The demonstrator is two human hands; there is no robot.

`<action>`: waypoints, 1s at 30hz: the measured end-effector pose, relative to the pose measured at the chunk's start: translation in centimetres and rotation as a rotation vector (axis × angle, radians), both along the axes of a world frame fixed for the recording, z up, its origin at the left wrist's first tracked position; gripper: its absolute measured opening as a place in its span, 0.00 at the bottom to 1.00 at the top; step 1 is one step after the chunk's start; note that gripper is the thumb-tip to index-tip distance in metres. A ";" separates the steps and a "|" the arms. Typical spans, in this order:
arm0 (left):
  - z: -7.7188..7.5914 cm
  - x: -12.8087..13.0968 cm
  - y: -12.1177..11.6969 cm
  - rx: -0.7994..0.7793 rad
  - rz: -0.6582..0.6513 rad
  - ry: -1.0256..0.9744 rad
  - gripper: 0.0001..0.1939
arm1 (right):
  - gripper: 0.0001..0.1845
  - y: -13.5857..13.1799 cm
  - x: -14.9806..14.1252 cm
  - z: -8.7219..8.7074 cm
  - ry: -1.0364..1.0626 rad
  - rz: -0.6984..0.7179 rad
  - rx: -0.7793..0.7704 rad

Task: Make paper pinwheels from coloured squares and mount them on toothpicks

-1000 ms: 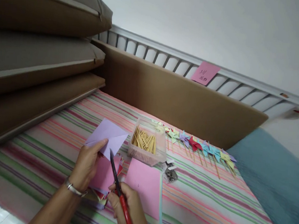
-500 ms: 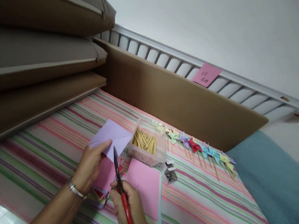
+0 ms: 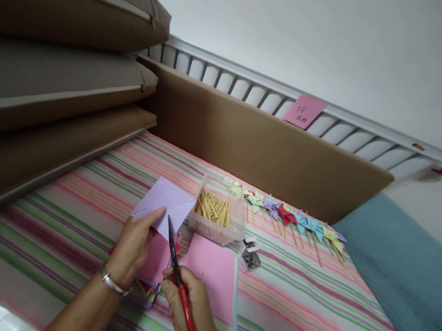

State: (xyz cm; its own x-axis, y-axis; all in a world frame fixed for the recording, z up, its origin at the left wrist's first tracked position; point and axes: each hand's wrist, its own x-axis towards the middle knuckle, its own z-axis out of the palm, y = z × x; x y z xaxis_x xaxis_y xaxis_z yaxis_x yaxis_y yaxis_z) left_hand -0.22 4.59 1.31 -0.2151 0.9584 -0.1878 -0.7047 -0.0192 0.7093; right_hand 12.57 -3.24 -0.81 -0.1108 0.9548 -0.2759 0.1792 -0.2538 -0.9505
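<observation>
Pinched in my left hand [image 3: 135, 245] is a square of purple paper [image 3: 170, 198] with crease lines, held up above the striped cloth. My right hand [image 3: 191, 296] grips a pair of scissors [image 3: 184, 299] with red handles and dark blades. The blades look closed or nearly so, and their tips lie at the lower part of the purple square, by my left thumb. Below my left hand, partly hidden, sits a stack of pink and other coloured paper squares [image 3: 154, 262]. Larger pink sheets [image 3: 213, 274] lie to the right of it.
A clear plastic box [image 3: 234, 233] holds many thin wooden sticks [image 3: 213, 208]. Beside it is a small opened box of metal pieces [image 3: 251, 259]. Several paper pinwheels [image 3: 286, 214] on sticks lie in a row at right. Stacked cushions [image 3: 67, 77] rise on the left; a brown board [image 3: 253, 142] stands behind.
Both hands, the purple paper and the scissors look almost unmoved. The view has shifted very slightly.
</observation>
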 end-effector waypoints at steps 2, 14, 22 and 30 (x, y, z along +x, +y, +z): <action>0.0 0.0 0.0 -0.003 -0.002 -0.006 0.11 | 0.20 0.0 0.0 0.1 -0.009 -0.007 0.010; 0.1 0.0 0.1 -0.007 0.006 -0.010 0.10 | 0.23 -0.3 -0.1 0.3 0.007 -0.016 0.011; 0.2 0.0 0.0 -0.009 0.029 0.028 0.12 | 0.22 -0.3 -0.2 0.8 -0.042 -0.001 0.010; 0.2 -1.1 0.5 0.019 0.087 0.022 0.11 | 0.20 -0.8 0.2 0.3 -0.157 0.094 -0.025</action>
State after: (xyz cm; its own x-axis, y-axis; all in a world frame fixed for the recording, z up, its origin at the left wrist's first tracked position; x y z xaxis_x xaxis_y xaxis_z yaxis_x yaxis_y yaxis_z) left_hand -1.34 5.10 1.52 -0.3016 0.9393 -0.1638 -0.6843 -0.0936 0.7232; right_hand 12.76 -4.00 -0.50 -0.1524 0.9351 -0.3199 0.3491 -0.2519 -0.9026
